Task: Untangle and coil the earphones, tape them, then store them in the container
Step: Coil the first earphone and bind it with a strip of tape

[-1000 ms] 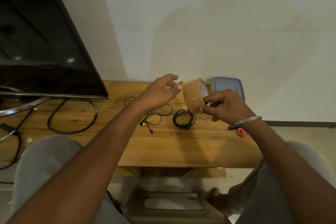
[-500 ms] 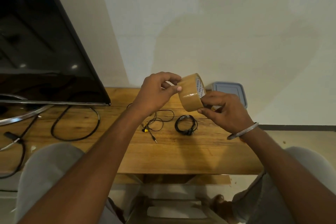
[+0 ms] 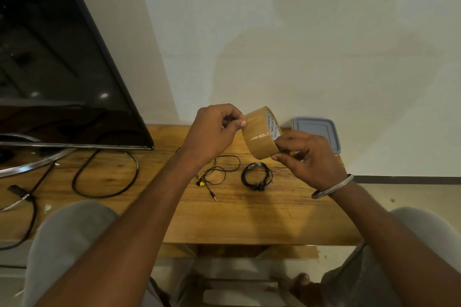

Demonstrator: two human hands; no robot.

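A brown tape roll (image 3: 259, 132) is held up above the wooden table (image 3: 249, 219). My right hand (image 3: 306, 157) grips its lower right side. My left hand (image 3: 214, 132) pinches at the roll's left face with thumb and fingers. Below, a coiled black earphone (image 3: 257, 176) lies on the table. To its left lies a loose, tangled black earphone (image 3: 217, 172) with yellow buds and a jack plug. A grey lidded container (image 3: 316, 132) sits at the table's back right by the wall, partly hidden by my right hand.
A large black TV (image 3: 55, 77) on a metal stand (image 3: 27, 164) fills the left side. Black cables (image 3: 104, 177) loop on the table under it. My knees are below the table's front edge, and a stool is under the table.
My left hand reached the tape roll and took a pinch on its left face. Both hands lifted the roll slightly higher and closer to me.
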